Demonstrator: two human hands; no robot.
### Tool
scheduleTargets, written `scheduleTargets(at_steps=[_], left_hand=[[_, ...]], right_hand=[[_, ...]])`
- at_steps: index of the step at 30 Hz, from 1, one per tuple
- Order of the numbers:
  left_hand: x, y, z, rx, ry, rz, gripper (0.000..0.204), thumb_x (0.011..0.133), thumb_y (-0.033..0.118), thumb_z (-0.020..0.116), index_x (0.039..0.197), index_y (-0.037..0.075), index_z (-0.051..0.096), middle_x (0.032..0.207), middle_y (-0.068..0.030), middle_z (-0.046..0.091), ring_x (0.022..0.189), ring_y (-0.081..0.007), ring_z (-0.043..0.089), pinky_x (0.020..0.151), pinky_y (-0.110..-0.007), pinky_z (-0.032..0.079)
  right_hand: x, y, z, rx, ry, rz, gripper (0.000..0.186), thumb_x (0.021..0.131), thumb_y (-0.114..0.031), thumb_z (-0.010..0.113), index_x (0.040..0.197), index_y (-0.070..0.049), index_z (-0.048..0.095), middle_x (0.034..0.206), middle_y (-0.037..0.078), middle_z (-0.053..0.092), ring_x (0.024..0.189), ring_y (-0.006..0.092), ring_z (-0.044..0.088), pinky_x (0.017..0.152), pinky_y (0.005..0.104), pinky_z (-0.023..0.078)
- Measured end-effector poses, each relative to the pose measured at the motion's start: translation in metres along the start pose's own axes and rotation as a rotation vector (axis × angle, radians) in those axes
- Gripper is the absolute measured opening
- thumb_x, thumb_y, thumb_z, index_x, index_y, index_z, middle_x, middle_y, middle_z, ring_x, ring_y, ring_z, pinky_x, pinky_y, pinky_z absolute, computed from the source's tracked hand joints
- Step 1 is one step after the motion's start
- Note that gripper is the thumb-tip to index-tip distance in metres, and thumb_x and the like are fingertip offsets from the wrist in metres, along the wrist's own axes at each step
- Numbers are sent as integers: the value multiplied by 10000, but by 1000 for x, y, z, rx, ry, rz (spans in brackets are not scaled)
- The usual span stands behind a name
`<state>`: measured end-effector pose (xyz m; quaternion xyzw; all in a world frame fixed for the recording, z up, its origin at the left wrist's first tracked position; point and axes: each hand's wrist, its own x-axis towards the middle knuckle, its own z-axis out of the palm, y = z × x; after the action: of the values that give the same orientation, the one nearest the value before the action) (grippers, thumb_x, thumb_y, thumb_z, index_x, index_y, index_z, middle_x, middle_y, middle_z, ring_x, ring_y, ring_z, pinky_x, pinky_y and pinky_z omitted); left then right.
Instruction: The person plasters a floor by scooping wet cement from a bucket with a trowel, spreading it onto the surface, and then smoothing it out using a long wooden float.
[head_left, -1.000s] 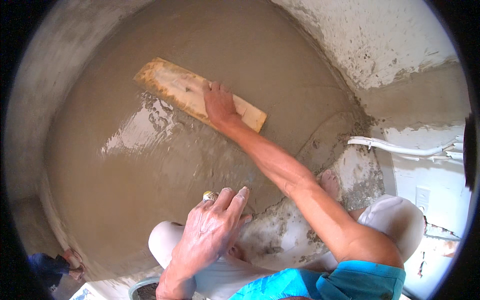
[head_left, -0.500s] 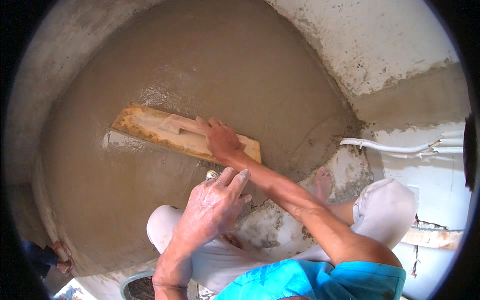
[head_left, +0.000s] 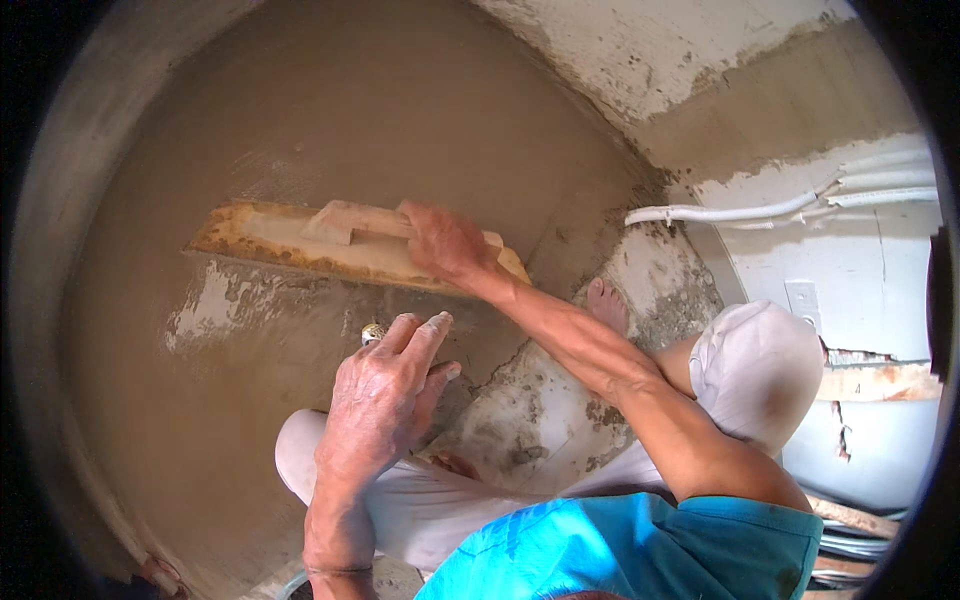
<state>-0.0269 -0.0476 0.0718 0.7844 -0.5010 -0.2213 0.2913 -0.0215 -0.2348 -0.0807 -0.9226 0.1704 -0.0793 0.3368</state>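
Here, right hand (head_left: 447, 246) curled round wooden float handle (head_left: 372, 218), left hand (head_left: 372, 400) loosely spread, mark (head_left: 857, 389) on pale strip (head_left: 898, 383).

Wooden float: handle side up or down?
Up. The handle shows on top of the wooden float, and the right hand grips it.

Wet brown mortar-coated floor (head_left: 340, 110), 1 long wooden float (head_left: 368, 258) directly on it

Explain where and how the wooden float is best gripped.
Likely by the handle raised along the top, from above on the person's side: the wooden float lies flat on the wet cement; the gap under the handle leaves finger room. The right hand holds it there.
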Motion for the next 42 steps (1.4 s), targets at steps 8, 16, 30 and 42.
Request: scheduleTargets(at_steps=[8,16,30,42], left_hand=[[20,-3,11,1,-24,58,415,794,114,675,1176,12,550,920,-146,566,770,-344,606,639,-423,485],[31,-2,19,40,-101,32,430,800,134,676,1191,20,539,928,-138,572,781,-343,605,635,-422,479],[43,8,22,39,-192,-110,436,783,120,677,1187,19,547,977,-181,588,853,-388,603,712,-433,478],[54,4,27,69,-215,-75,425,797,108,665,1193,14,542,958,-162,597,789,-374,606,655,-429,489]], right_hand=[[34,64,-84,-225,178,24,278,731,-56,503,997,-74,583,883,207,640,867,420,602,754,517,459],[67,181,-179,-351,240,204,491,657,-148,605,1146,-127,647,972,177,674,906,343,638,814,437,486],[78,285,-226,-451,130,306,474,662,-224,634,1114,-84,666,974,182,683,879,332,647,796,415,487],[78,252,-178,-625,177,386,383,759,-205,596,1127,-109,637,993,157,661,942,362,622,811,505,482]])
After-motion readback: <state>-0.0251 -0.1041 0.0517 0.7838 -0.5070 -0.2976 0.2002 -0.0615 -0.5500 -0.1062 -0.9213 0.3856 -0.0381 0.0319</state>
